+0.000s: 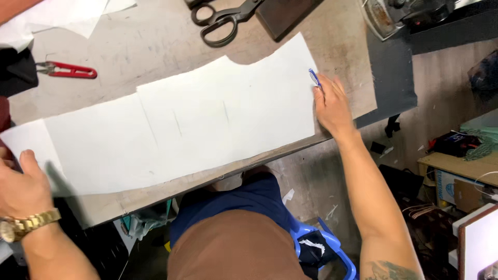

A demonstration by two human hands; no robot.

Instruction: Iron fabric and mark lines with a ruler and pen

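Note:
A long white paper pattern piece [197, 122] lies across the worn grey table [155, 36], with faint pencil lines on it. My right hand [332, 106] rests at the paper's right edge and grips a blue pen [314, 77] whose tip points up and away. My left hand [21, 189], with a gold wristwatch, presses on the paper's left end near the table's front edge.
Black scissors [223, 21] lie at the table's far edge beside a dark block [285, 14]. Red thread snips [67, 70] sit at the left. More white paper [62, 15] is at the far left. A blue stool [327, 249] and floor clutter are on the right.

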